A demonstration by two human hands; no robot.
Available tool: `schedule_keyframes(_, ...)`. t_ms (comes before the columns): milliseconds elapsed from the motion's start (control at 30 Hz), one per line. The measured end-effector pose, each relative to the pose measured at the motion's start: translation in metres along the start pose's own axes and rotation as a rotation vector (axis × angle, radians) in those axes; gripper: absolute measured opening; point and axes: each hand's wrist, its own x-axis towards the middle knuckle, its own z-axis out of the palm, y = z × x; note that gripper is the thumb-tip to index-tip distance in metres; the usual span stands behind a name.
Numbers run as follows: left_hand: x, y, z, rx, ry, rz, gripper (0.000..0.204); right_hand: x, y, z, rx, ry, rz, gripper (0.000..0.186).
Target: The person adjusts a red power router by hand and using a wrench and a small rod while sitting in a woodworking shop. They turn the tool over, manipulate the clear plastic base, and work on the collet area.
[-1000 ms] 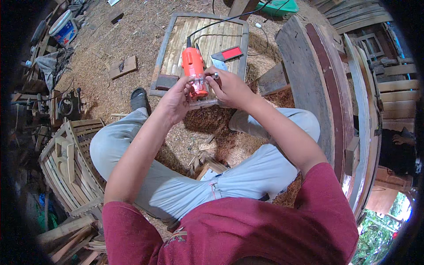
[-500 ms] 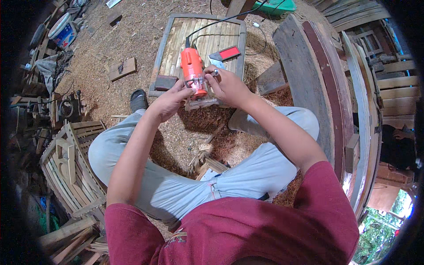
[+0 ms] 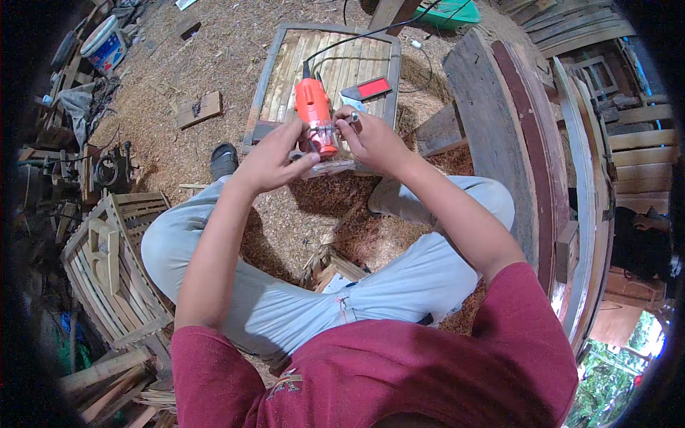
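An orange trim router [image 3: 312, 100] with a clear base lies on a slatted wooden panel [image 3: 282, 96], its base end toward me. My left hand [image 3: 278, 157] grips the clear base from the left, thumb and fingers around its side. At the right side of the base, my right hand [image 3: 371, 143] pinches a short silver metal piece [image 3: 354, 116] whose kind I cannot make out. Its fingertips are close to the router's collar. Just beyond that hand is a try square [image 3: 373, 88] with a red and dark handle. A dark wood block [image 3: 264, 130] sits partly behind my left hand.
A black cord [image 3: 371, 28] runs from the router toward the upper right. Long planks [image 3: 492, 121] stand along my right. A board scrap [image 3: 200, 110] lies on the sawdust-covered ground at the left, with a slatted wooden piece [image 3: 118, 271] nearer. A white bucket [image 3: 103, 43] stands far left.
My left hand has shifted up and forward, its fingers now further around the base. My right hand stays at the right side with the metal piece. The view has moved slightly.
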Motion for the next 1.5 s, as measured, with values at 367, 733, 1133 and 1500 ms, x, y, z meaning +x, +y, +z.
schedule_keyframes(367,0.009,-0.029,0.015,0.213,0.125,0.1,0.034,-0.002,0.001,0.005,0.071,-0.015,0.032,0.02)
schedule_keyframes(733,0.019,-0.009,0.041,0.585,0.439,0.145,0.026,-0.008,0.006,0.01,0.043,0.056,0.068,0.019)
schedule_keyframes(1133,0.033,-0.01,0.043,0.432,0.518,0.015,0.026,-0.008,0.009,0.018,0.081,0.125,-0.008,0.014)
schedule_keyframes(1500,0.053,-0.06,0.022,-0.553,0.145,-0.899,0.054,-0.004,0.006,0.023,0.043,0.109,-0.103,0.017)
